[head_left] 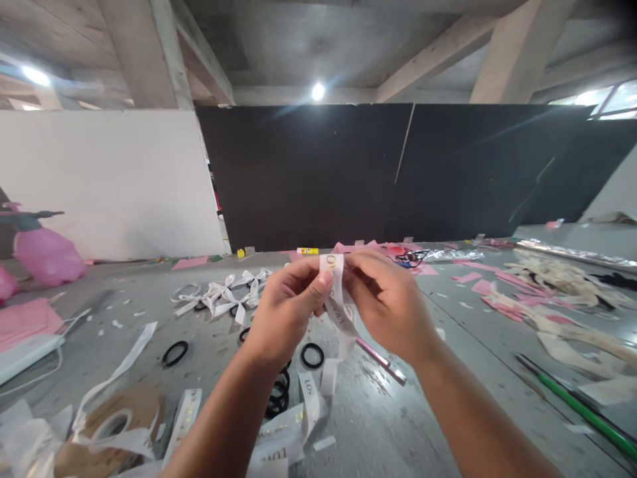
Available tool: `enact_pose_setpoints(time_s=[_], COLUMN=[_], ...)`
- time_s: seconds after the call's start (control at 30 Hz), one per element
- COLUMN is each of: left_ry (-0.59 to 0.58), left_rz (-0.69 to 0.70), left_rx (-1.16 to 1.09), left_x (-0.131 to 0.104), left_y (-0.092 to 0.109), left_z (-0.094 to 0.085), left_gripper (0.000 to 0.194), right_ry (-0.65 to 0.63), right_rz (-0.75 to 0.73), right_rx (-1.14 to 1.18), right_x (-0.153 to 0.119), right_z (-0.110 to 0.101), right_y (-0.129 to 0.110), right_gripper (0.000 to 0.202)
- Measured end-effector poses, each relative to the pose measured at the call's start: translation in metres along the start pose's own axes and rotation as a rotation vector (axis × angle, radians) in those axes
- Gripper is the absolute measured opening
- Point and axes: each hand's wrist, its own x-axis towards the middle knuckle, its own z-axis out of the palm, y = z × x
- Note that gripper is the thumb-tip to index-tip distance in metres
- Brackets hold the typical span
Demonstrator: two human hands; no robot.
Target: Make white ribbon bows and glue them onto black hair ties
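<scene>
A white ribbon (339, 312) printed with letters hangs between my two hands above the table. My left hand (293, 292) pinches its upper part between thumb and forefinger. Right beside it, my right hand (385, 292) is closed at the ribbon's other edge, its fingertips partly hidden behind the ribbon. The strip's lower end trails down toward more printed ribbon (281, 431) on the table. Below my hands lie several black hair ties, one of them a single ring (312, 356). A shiny pink strip (383, 362) lies under my right hand.
White ribbon bows (233, 295) are heaped at the back left, and a ribbon roll (112, 425) sits at the front left. A pink spray bottle (47, 249) stands far left. A glue stick (307, 251) lies by the black panel (308, 179). Ribbon scraps (552, 285) and a green rod (582, 411) are at right.
</scene>
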Motion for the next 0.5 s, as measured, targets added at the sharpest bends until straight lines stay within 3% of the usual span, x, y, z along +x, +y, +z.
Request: enact_pose_setpoints(time_s=[0.13,0.27,0.5], left_ry=[0.054,0.122,0.151], left_rz=[0.029,0.058,0.095], left_rx=[-0.016,0.003,0.069], left_x=[0.001,0.002,0.003], left_y=[-0.004,-0.009,-0.01], left_z=[0.002,0.002,0.005], left_gripper=[0.02,0.019,0.019], right_ry=[-0.01,0.003,0.01], right_rz=[0.065,0.041,0.084], right_rx=[0.052,0.052,0.073], right_x=[0.0,-0.002,-0.004], right_z=[0.005,0.009,0.015], right_y=[-0.003,-0.002,-0.002], right_gripper=[0.022,0.021,0.022])
